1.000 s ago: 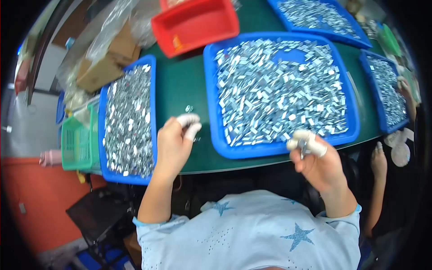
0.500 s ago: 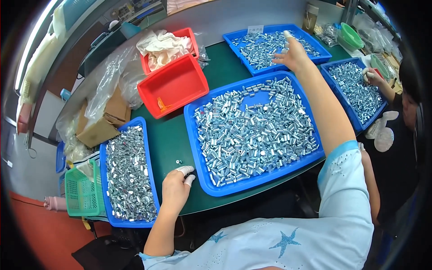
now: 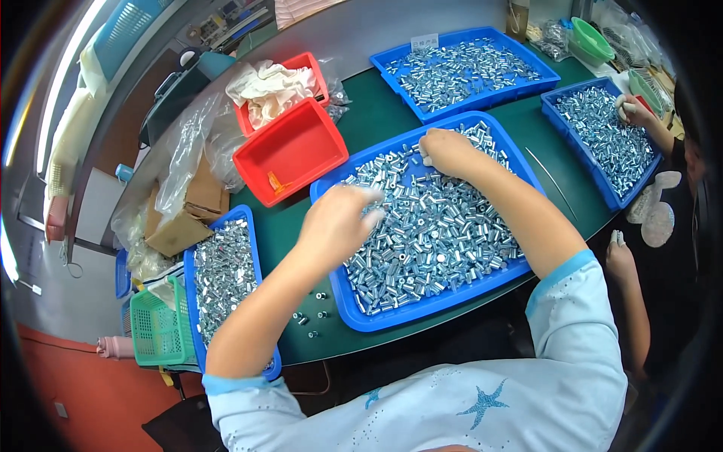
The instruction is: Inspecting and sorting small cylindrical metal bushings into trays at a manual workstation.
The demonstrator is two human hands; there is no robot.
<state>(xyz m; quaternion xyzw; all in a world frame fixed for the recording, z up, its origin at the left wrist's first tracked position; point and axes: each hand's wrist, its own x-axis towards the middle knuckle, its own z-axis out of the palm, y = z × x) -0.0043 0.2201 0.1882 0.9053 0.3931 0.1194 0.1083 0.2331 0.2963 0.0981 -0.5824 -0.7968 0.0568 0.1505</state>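
A large blue tray [image 3: 382, 322] full of small silvery metal sleeves [image 3: 422, 260] lies before me. My right hand [image 3: 449, 153] is over the tray's far part, its fingers curled down at the sleeves. White covers show on its fingertips; what they pinch, if anything, is hidden. Over the tray's left side is my left hand [image 3: 339, 222], slightly blurred, with covered thumb and forefinger apart and nothing visible between them. Several loose metal sleeves [image 3: 321, 315] stand or lie on the green tabletop [image 3: 343, 348], left of the tray, below my left forearm.
Another blue tray [image 3: 265, 331] of metal parts is at left, partly under my left arm, beside a green basket [image 3: 157, 331]. Red bins [image 3: 297, 147] and a further blue tray [image 3: 542, 84] stand behind. At right, a co-worker's hand [image 3: 634, 111] reaches into a blue bin [image 3: 556, 120]; a thin rod [image 3: 551, 181] lies nearby.
My right hand has come back from the far tray into the large one. My left hand has risen from the tabletop to above the large tray, and several sleeves now show where it was.
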